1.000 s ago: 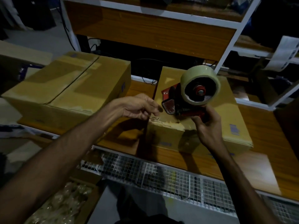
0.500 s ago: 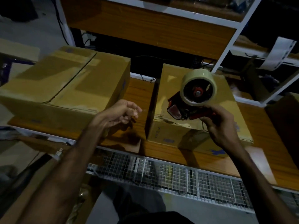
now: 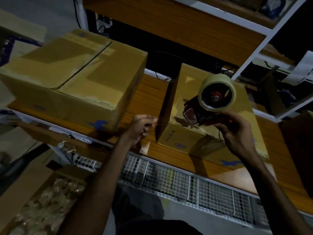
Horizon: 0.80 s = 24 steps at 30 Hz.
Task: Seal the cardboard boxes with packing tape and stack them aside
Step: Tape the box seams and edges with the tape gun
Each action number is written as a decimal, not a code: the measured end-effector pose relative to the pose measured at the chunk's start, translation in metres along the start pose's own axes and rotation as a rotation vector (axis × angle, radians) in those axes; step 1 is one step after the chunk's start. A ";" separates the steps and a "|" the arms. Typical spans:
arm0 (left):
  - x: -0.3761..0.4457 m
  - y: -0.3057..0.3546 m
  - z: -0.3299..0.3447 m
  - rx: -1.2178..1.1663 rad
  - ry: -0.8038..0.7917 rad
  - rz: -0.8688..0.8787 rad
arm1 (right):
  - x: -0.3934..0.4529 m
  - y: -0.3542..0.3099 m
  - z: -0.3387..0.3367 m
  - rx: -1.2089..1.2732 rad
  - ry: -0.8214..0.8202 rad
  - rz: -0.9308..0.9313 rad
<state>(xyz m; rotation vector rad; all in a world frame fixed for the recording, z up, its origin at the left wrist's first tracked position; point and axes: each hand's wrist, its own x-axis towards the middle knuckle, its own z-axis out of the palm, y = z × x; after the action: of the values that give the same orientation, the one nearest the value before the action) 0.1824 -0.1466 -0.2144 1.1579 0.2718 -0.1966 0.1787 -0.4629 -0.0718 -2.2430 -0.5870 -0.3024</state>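
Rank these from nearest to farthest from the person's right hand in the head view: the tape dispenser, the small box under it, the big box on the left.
1. Tape dispenser: held in the right hand.
2. Small cardboard box: directly beneath and behind the hand.
3. Large cardboard box: far left, beyond the left hand.

both forearms bare, no sleeves showing; left hand (image 3: 142, 127), right hand (image 3: 237, 131).

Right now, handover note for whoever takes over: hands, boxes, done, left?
Right hand grips the tape dispenser above the right box.
Left hand, fingers curled, seems to pinch a tape strand beside that box; too faint to confirm.
Left box sits on the wooden bench, top seam untaped.
Done: hard to tell.
Left: tape both, stack aside.
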 end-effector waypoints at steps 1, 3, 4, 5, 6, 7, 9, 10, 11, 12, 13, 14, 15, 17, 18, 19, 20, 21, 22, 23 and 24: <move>0.001 -0.001 0.002 -0.012 0.002 0.001 | -0.001 0.004 -0.001 0.010 -0.005 0.006; 0.002 0.000 0.004 -0.041 -0.004 0.007 | -0.002 0.011 -0.003 0.033 -0.010 0.014; 0.002 0.000 0.005 -0.049 -0.007 0.008 | -0.002 0.014 -0.003 0.040 -0.011 0.014; 0.003 0.000 0.005 -0.049 -0.008 0.007 | -0.003 0.017 -0.004 0.036 -0.010 0.016; 0.003 -0.002 0.005 -0.040 -0.008 0.005 | -0.003 0.021 -0.003 0.036 -0.014 0.023; 0.003 -0.004 0.005 -0.027 -0.008 -0.001 | -0.004 0.025 -0.003 0.038 -0.021 0.036; 0.001 -0.012 0.009 -0.008 -0.016 -0.029 | -0.007 0.032 -0.001 0.051 -0.042 0.071; 0.001 -0.017 0.013 0.001 -0.022 -0.044 | -0.008 0.033 0.000 0.057 -0.049 0.086; 0.000 -0.020 0.017 0.004 -0.024 -0.054 | -0.009 0.034 0.001 0.058 -0.053 0.095; 0.000 -0.024 0.021 -0.004 -0.015 -0.061 | -0.009 0.033 0.002 0.067 -0.057 0.103; 0.000 -0.027 0.025 -0.020 0.001 -0.069 | -0.009 0.032 0.002 0.077 -0.054 0.107; 0.000 -0.028 0.028 -0.032 0.018 -0.075 | -0.010 0.033 0.002 0.089 -0.049 0.110; 0.000 -0.030 0.031 -0.035 0.036 -0.078 | -0.010 0.034 0.001 0.091 -0.042 0.113; 0.000 -0.032 0.033 0.007 0.072 -0.083 | -0.009 0.038 0.000 0.076 -0.033 0.123; -0.001 -0.033 0.033 0.051 0.098 -0.091 | -0.009 0.041 0.000 0.067 -0.040 0.121; -0.003 -0.034 0.033 0.109 0.124 -0.102 | -0.010 0.042 -0.001 0.056 -0.047 0.116; -0.005 -0.034 0.034 0.173 0.152 -0.114 | -0.010 0.043 -0.001 0.050 -0.049 0.112; -0.007 -0.036 0.034 0.236 0.186 -0.122 | -0.010 0.044 -0.002 0.043 -0.047 0.111; -0.009 -0.039 0.035 0.286 0.228 -0.121 | -0.010 0.045 -0.003 0.041 -0.047 0.115; -0.011 -0.044 0.037 0.324 0.281 -0.109 | -0.010 0.045 -0.004 0.042 -0.049 0.116; -0.013 -0.050 0.039 0.344 0.339 -0.076 | -0.010 0.047 -0.004 0.045 -0.054 0.115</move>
<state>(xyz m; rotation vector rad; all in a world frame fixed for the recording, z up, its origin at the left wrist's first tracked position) 0.1597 -0.2016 -0.2397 1.5242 0.5990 -0.1141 0.1931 -0.4967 -0.1025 -2.2369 -0.4862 -0.1692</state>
